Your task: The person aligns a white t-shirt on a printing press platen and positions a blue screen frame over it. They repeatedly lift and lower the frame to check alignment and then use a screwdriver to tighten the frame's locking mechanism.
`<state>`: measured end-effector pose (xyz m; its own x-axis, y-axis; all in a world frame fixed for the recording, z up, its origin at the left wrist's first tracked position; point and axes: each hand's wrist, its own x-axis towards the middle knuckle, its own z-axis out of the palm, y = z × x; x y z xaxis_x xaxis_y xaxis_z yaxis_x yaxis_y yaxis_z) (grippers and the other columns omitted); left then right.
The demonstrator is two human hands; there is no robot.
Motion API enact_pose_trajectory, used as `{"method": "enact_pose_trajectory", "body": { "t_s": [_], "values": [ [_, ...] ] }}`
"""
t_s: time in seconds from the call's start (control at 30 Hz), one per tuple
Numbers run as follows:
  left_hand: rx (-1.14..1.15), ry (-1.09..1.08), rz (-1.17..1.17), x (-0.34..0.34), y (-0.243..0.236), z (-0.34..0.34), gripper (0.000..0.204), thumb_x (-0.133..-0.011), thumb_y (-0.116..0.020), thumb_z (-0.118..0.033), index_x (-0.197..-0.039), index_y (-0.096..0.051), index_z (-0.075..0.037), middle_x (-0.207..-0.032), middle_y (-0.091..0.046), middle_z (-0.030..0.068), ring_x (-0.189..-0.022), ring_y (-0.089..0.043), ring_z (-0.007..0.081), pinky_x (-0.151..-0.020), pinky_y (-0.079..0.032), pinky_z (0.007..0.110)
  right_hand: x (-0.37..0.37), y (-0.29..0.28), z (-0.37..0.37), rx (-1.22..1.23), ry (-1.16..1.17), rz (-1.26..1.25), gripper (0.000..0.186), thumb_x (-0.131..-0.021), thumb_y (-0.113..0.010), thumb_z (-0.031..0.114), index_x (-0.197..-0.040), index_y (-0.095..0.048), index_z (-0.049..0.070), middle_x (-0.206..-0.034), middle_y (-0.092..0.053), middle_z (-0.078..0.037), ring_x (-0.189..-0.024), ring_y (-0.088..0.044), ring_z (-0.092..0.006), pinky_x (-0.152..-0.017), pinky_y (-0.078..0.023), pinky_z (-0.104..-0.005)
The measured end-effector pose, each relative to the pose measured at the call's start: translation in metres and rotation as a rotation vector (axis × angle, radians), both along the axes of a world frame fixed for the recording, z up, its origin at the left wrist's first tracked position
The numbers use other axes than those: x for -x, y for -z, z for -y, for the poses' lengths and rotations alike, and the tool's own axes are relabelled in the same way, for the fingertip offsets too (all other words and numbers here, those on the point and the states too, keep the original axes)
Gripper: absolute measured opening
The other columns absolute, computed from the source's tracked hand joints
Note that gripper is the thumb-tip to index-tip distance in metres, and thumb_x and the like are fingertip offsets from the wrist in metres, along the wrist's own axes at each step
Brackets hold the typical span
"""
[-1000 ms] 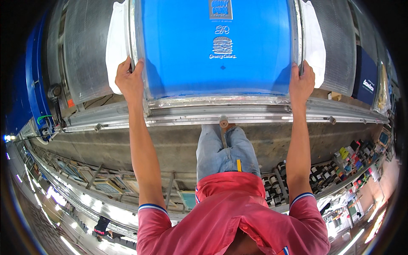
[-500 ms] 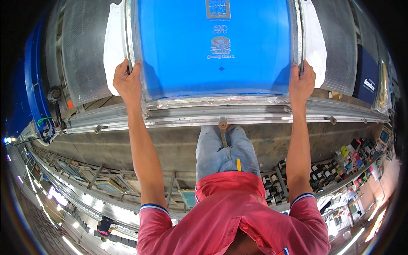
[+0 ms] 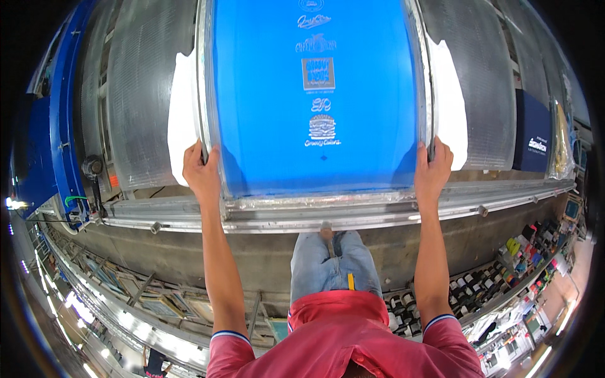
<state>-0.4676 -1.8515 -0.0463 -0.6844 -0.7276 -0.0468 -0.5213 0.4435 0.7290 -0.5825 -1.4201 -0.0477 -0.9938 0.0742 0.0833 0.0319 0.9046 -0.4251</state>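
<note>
A large screen printing frame (image 3: 423,75) lies in front of me, its mesh coated bright blue (image 3: 265,120). Down the middle of the mesh runs a column of small designs, a burger (image 3: 322,128) among them. My left hand (image 3: 203,173) is closed on the left metal side of the frame near its front corner, thumb on the inner side. At the matching spot on the right side, my right hand (image 3: 433,167) grips the frame the same way. White fabric (image 3: 184,120) shows from under the frame on both sides.
A metal rail (image 3: 353,220) with round knobs runs between the frame and my legs. Grey slatted boards (image 3: 142,94) flank the frame. A dark blue box (image 3: 532,132) lies at the right. Behind me, shelves hold several containers (image 3: 482,277) and stored frames (image 3: 161,305).
The view has shifted, so frame, rail and hands sit lower in the picture and more designs show at the top. Both hands keep their hold on the frame.
</note>
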Motion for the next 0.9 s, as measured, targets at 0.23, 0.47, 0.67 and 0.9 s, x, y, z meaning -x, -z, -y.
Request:
{"method": "enact_pose_trajectory", "body": {
  "t_s": [0.23,0.47,0.67,0.9],
  "values": [
    [0.081,0.029,0.052,0.0,0.002,0.001,0.044,-0.082,-0.078,-0.009,-0.125,-0.068,-0.001,-0.102,-0.061,0.0058,-0.077,-0.053,0.0123,-0.067,-0.045,0.028,0.001,0.001,-0.003,0.044,0.033,0.048,0.043,-0.09,-0.071,0.018,-0.124,-0.06,-0.007,-0.115,-0.059,-0.019,-0.108,-0.053,-0.0331,-0.093,-0.045,-0.0441],
    [0.112,0.039,0.087,0.007,-0.001,-0.006,0.051,-0.079,-0.083,-0.01,-0.122,-0.061,0.003,-0.109,-0.059,0.0117,-0.094,-0.058,0.0239,-0.082,-0.049,0.037,0.002,-0.002,0.0,0.025,-0.012,-0.019,0.037,-0.09,-0.07,0.013,-0.119,-0.06,-0.006,-0.111,-0.059,-0.019,-0.101,-0.053,-0.0336,-0.088,-0.044,-0.0448],
    [0.12,0.058,0.149,0.009,-0.006,-0.009,0.061,-0.078,-0.085,-0.01,-0.129,-0.054,0.002,-0.114,-0.054,0.0134,-0.1,-0.056,0.0272,-0.085,-0.048,0.038,0.007,-0.009,0.003,0.127,0.077,0.09,0.034,-0.091,-0.069,0.014,-0.117,-0.059,-0.005,-0.106,-0.057,-0.018,-0.096,-0.053,-0.0325,-0.083,-0.045,-0.0424],
    [0.022,0.111,0.238,0.005,-0.006,0.005,0.076,-0.068,-0.09,-0.009,-0.133,-0.051,0.0,-0.114,-0.052,0.0164,-0.099,-0.054,0.0321,-0.086,-0.046,0.042,0.021,-0.022,-0.001,0.09,-0.016,0.208,0.027,-0.086,-0.068,0.006,-0.106,-0.053,-0.005,-0.098,-0.052,-0.021,-0.092,-0.05,-0.0383,-0.083,-0.04,-0.0481]
  ]
}}
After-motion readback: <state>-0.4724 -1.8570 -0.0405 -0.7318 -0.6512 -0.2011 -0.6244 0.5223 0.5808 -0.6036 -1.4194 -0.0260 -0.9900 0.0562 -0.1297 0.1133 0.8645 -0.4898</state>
